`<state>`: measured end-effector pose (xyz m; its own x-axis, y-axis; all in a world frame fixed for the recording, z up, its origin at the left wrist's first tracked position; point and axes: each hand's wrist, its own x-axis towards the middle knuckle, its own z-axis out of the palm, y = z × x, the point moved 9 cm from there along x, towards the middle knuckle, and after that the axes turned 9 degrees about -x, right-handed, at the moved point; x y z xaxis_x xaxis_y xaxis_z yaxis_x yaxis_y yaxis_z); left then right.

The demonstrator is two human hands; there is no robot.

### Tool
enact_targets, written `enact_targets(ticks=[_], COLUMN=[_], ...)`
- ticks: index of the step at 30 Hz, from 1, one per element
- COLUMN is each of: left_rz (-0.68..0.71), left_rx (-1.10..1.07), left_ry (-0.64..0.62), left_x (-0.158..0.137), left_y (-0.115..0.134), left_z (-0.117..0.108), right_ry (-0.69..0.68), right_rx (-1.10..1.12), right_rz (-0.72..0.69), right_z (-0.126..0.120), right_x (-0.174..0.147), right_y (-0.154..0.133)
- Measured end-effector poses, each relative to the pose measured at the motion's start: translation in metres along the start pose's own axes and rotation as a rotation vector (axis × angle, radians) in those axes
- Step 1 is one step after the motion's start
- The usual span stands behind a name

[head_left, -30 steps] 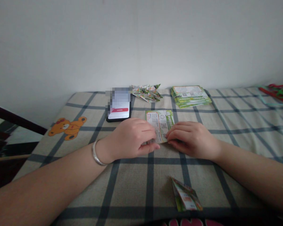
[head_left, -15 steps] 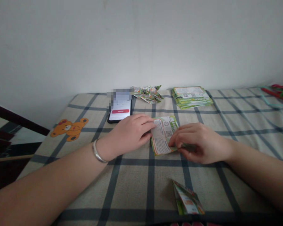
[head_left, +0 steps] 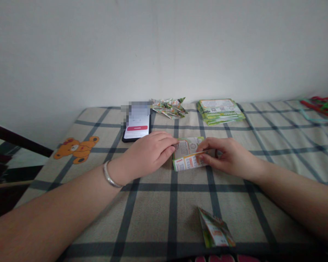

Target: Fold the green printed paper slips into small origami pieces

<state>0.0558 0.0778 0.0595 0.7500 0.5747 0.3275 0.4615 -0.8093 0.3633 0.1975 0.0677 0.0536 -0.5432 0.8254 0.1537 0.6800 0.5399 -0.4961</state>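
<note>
A printed paper leaflet [head_left: 183, 146] lies in front of me, its near edge folded up so a strip of the other side shows. My right hand [head_left: 224, 156] pinches that folded edge between thumb and fingers at the right. At the leaflet's left edge, the fingertips of my left hand [head_left: 155, 153] hold it, fingers together and bent a little; whether the thumb reaches under the paper is hidden. Nearer to me stands a folded paper piece [head_left: 216, 230] with a pointed top, touched by neither hand.
A phone [head_left: 137, 125] with a lit screen lies beyond my left hand. Beside it are several folded paper pieces [head_left: 169, 108], then a stack of leaflets [head_left: 221, 110]. Red and green items [head_left: 322, 109] sit far right. The checked tablecloth [head_left: 150, 218] bears a bear picture [head_left: 76, 149]; a wall rises behind.
My right hand has lifted the leaflet's near edge and turned it up and away, making a fold. My left hand stays at the left edge. The view has shifted slightly.
</note>
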Motion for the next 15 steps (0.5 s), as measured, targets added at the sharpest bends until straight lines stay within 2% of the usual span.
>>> enact_targets(ticks=[3,6,8,15], left_rz=[-0.039,-0.049,-0.035,0.015], left_rx=[-0.067,-0.031,0.032,0.145], left_ry=[0.034,0.009,-0.016,-0.046], left_x=[-0.002,-0.003,-0.003,-0.002], left_y=[-0.003,-0.004,-0.002,0.004], left_z=[-0.002,0.002,0.006,0.011], right_ry=[0.027,0.065,0.107,0.174], right_rx=[-0.064,-0.183,-0.265,-0.331], right_rz=[0.057,0.102,0.098,0.063], right_z=[0.002,0.003,0.002,-0.002], right_x=[0.004,0.009,0.012,0.017], right_y=[0.009,0.018,0.02,0.018])
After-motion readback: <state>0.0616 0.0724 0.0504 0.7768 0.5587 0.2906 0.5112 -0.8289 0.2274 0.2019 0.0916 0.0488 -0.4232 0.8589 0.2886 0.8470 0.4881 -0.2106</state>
